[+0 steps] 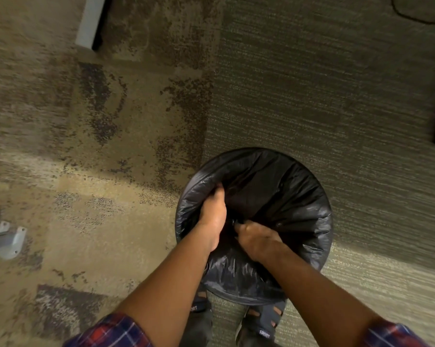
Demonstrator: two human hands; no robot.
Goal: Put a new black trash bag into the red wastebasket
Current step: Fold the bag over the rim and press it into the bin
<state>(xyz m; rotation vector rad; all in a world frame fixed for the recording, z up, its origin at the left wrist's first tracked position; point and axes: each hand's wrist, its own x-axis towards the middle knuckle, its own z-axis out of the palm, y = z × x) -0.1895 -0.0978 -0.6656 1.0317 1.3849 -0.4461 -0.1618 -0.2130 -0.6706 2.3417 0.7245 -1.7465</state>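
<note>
floor [136, 146]: carpet; the wastebasket stands on it, just ahead of the person's sandals [264, 319].
black trash bag [299, 196]: already inside the wastebasket, mouth folded over the whole rim, so no red shows.
left hand [212, 211]: fingers curled on the film at the left inner wall.
right hand [256, 236]: pinches a fold near the middle.
step: likely seating the liner; push it down and outward, let air out, and keep the overhang even.
around: metal bracket [7, 240] and white furniture leg [91, 21] are well apart and block nothing.
</note>
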